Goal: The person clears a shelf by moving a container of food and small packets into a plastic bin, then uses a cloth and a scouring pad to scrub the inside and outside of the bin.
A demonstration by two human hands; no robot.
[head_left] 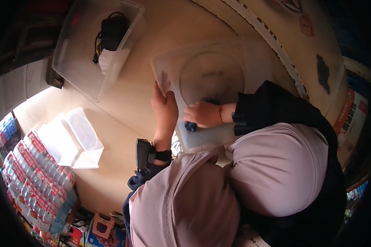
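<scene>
A translucent plastic bin [212, 78] with a large ring moulded into its surface lies tilted in front of my knees. My left hand [165, 101] grips its left edge, and the fingertips show through the cloudy plastic on the far side. Bunched in my right hand [204, 114] is a dark blue cloth [190, 126], pressed against the bin's near part. Most of the cloth is hidden under the fingers.
At upper left stands another clear bin [76, 53] holding a black corded device [113, 31] and white paper [106, 59]. White plastic containers [72, 138] lie at left, near shrink-wrapped bottles [41, 181]. A pink plastic stool [103, 225] is at lower left. A chipped metal edge [272, 39] curves along the right.
</scene>
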